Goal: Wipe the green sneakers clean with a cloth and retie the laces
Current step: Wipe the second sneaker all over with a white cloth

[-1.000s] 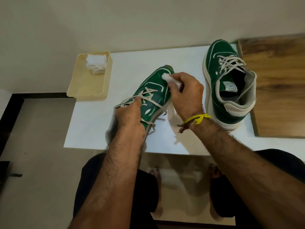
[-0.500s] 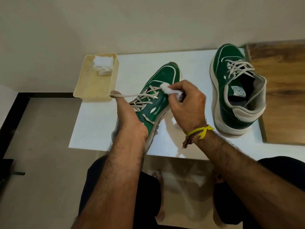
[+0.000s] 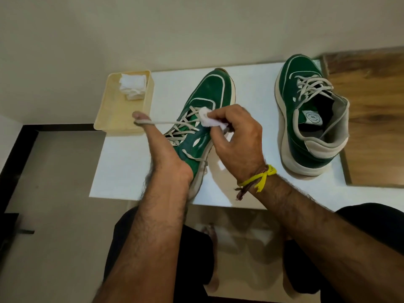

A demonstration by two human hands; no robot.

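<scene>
Right hand (image 3: 236, 141) pinches the cloth (image 3: 206, 119) at the near sneaker (image 3: 203, 119)'s tongue; left hand (image 3: 161, 149) grips the shoe, lace (image 3: 166, 122) hooked taut over the thumb; short, light strokes between eyelets would serve best.

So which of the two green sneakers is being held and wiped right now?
The sneaker nearer the tray: the left hand holds it, the right hand dabs it with a cloth. The other sneaker stands untouched.
</scene>
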